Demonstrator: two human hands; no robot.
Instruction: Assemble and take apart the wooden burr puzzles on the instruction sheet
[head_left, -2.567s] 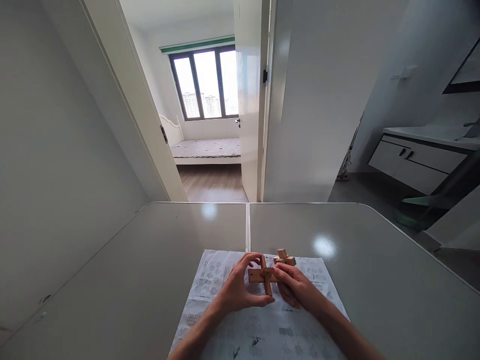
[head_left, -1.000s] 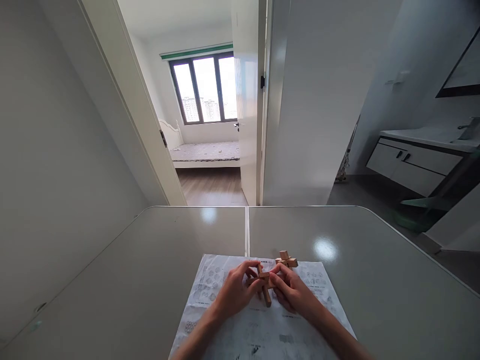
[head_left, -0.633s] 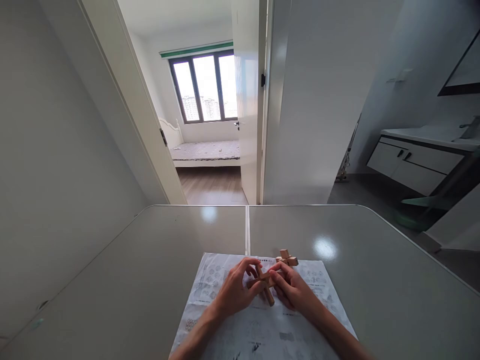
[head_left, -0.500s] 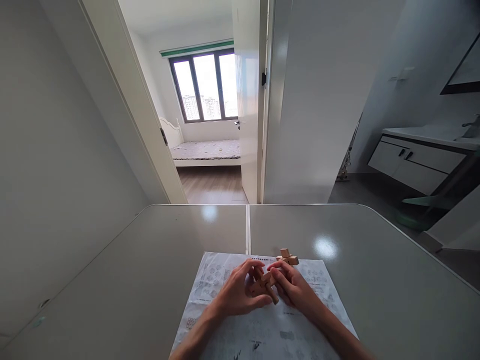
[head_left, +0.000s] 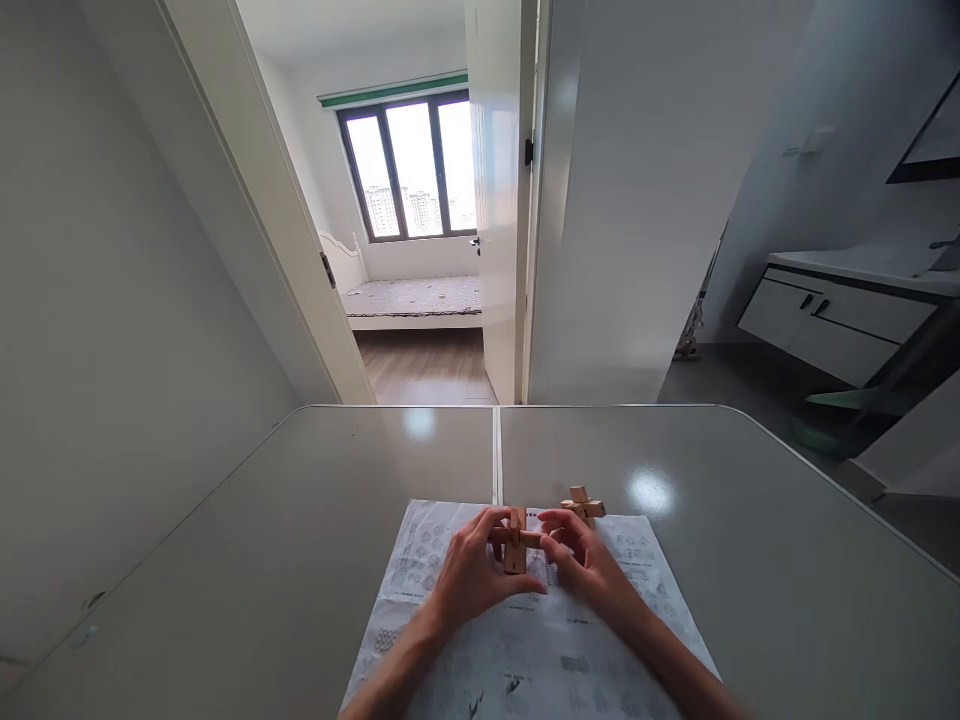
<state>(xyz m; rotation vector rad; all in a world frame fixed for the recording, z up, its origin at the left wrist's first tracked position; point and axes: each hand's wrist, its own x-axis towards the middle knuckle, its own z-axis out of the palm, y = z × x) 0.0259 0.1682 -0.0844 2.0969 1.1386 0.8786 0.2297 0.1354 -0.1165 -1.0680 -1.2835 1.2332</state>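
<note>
Above the printed paper sheet [head_left: 525, 650], a cross-shaped wooden burr puzzle [head_left: 514, 555] of interlocked bars is held between my hands. My left hand [head_left: 474, 565] grips it from the left, fingers curled round its far side and the thumb stretched out below. From the right, my right hand [head_left: 581, 560] pinches the end of the bar that sticks out sideways, with fingers bent. A second group of crossed wooden pieces [head_left: 583, 504] lies at the paper's far edge, just beyond my right hand and partly hidden by it.
The paper lies on a glossy grey table [head_left: 262, 560] with a pale seam [head_left: 496, 450] down its middle. Past the far edge are an open door [head_left: 499, 200], a bed [head_left: 416, 298] under a window, and a washbasin cabinet [head_left: 832, 310] at right.
The puzzle has turned in my hands from a slanted position to a straight one, with a bar now pointing right. My right fingers have shifted to that bar's end.
</note>
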